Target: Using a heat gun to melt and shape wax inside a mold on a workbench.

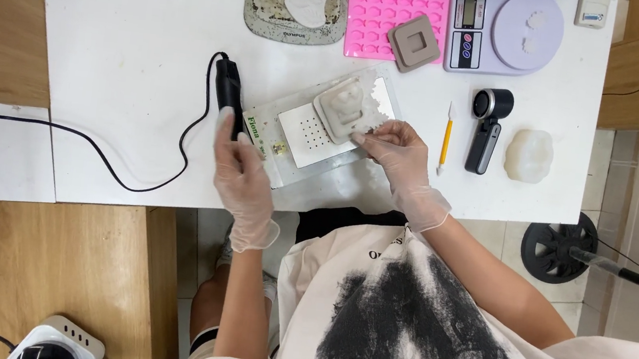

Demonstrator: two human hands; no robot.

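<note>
Clear gloves are covering both our hands over the white table. Our left hand is curling its fingers loosely around the lower end of a black corded rotary tool lying on the table. Our right hand is pinching the edge of a grey mould resting on a transparent plate. Farther off, we are seeing a pink silicone tray and a lilac scale.

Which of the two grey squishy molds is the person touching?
The pale grey mold on the clear board, under the right hand's fingertips. The darker square one sits untouched on the pink tray.
</note>
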